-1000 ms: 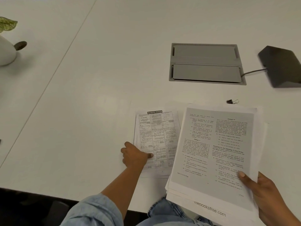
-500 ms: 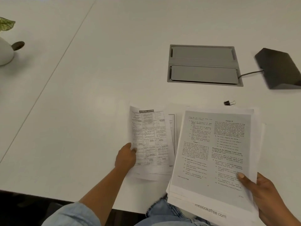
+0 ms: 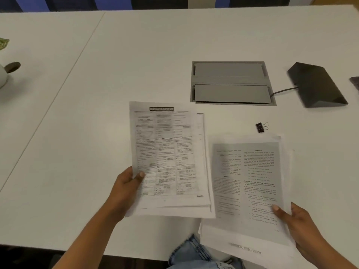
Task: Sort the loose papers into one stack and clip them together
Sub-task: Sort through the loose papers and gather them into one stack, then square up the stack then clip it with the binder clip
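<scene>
My left hand [image 3: 127,186] grips the left edge of a small bundle of printed sheets [image 3: 167,156], thumb on top; the top sheet carries a table under a black heading. The bundle is raised off the white table [image 3: 116,74]. My right hand [image 3: 297,224] holds a thicker stack of papers [image 3: 246,181] by its lower right corner, thumb pressed on the grey text page; the stack overhangs the table's near edge. The two sets lie side by side, the left one overlapping the stack's left edge. A black binder clip [image 3: 260,127] rests on the table just beyond the stack.
A grey cable hatch [image 3: 231,82] is set into the table behind the papers. A dark wedge-shaped device [image 3: 316,86] with a cable sits at the right. A white plant pot [image 3: 3,76] stands at the far left edge. A seam runs diagonally across the table's left side.
My left hand has picked the tabled sheets up off the table and lifted them. The stack in my right hand sits lower and further right. The camera has tilted up.
</scene>
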### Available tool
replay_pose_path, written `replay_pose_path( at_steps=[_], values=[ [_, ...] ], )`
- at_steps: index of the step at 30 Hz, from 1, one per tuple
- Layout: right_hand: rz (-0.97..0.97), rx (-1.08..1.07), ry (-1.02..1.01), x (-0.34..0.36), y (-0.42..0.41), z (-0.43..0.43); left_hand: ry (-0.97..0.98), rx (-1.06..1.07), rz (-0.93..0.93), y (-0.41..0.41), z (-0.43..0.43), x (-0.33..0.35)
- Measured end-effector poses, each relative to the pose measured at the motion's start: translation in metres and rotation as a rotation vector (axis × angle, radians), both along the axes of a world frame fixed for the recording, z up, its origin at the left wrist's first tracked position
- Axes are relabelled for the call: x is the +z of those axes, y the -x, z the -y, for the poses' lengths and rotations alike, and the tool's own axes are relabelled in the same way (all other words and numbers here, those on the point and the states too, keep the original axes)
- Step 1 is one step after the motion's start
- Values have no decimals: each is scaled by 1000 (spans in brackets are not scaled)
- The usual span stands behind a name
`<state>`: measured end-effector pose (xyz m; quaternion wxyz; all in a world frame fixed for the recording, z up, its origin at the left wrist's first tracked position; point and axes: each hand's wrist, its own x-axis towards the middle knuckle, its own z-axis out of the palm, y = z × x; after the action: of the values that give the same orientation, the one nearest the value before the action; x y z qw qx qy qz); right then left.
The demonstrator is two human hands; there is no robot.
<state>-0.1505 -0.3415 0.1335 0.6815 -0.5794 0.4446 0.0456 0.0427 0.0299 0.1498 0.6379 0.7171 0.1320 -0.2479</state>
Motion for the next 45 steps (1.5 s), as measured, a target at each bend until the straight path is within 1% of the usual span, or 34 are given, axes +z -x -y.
replay_pose_path(
  at_steps=[3, 5, 9, 13, 15, 16, 19, 20, 21, 22, 24, 25, 26, 27, 29, 31, 33, 36, 39, 42, 45],
  values=[
    [40, 49, -6, -1, -14, -9, 78, -106, -9, 13, 25, 19],
    [60, 87, 6, 1, -24, -18, 105, -127, -21, 22, 44, 24],
    [92, 196, 25, 9, -39, -35, 106, -184, -35, 33, 76, 23],
    [140, 229, -4, 16, -45, -44, 53, -227, -35, 38, 89, 18],
    [134, 226, -29, 16, -46, -46, -15, -255, 1, 39, 91, 15],
    [130, 223, -37, 15, -46, -47, -81, -266, 40, 39, 91, 12],
    [124, 214, -57, 13, -47, -47, -383, -245, 253, 37, 91, 10],
    [128, 210, -64, 13, -47, -47, -422, -217, 293, 36, 92, 9],
    [133, 205, -72, 15, -48, -48, -398, -186, 253, 34, 92, 10],
    [134, 202, -79, 15, -48, -47, -310, -156, 135, 30, 93, 13],
    [136, 202, -100, 16, -49, -47, -15, -135, -177, 22, 92, 16],
    [131, 186, -119, 18, -50, -48, 125, -152, -302, 20, 92, 16],
    [113, 155, -146, 16, -50, -47, 220, -173, -363, 19, 91, 17],
    [83, 116, -176, 15, -51, -45, 268, -182, -372, 19, 91, 17],
    [48, 99, -224, 17, -53, -43, 269, -177, -323, 20, 93, 15],
    [133, 196, -206, 16, -55, -41, 258, -165, -279, 21, 97, 14],
    [229, 255, -149, 17, -59, -38, 234, -160, -200, 19, 100, 14],
    [314, 213, -16, 27, -73, -33, 172, -163, 10, 13, 109, 20],
    [421, 214, 75, 44, -93, -28, 185, -152, 184, 5, 119, 30],
    [494, 205, 144, 58, -107, -27, 192, -106, 291, -3, 123, 36],
    [543, 246, 183, 63, -114, -26, 179, -126, 368, -7, 126, 37]
  ],
)
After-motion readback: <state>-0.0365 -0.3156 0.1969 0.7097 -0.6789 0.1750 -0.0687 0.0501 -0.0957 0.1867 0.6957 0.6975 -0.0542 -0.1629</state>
